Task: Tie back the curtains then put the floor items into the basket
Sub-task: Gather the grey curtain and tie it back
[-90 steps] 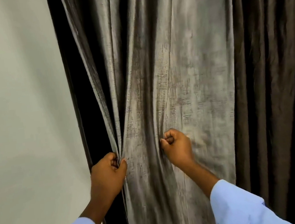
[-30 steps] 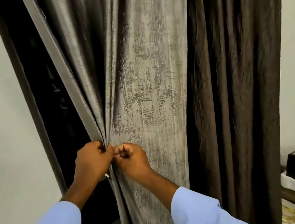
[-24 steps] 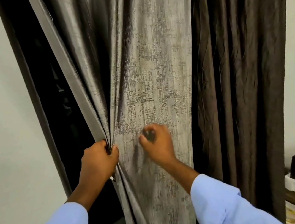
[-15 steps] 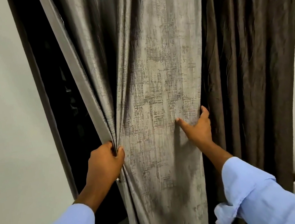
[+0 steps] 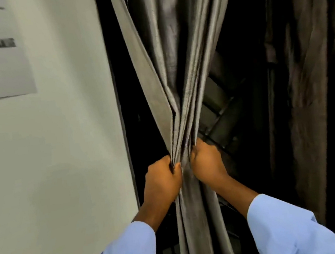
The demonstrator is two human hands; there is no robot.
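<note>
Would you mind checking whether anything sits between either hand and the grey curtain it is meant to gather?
Nothing visible does. The left hand and right hand both grip the bunched grey curtain directly, one on each side of the gathered folds.

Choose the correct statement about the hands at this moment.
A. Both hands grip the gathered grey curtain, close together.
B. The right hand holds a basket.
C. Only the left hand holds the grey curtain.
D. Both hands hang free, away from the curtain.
A: the left hand and the right hand both curl around the bunched grey curtain, side by side at its narrowest point.
</note>
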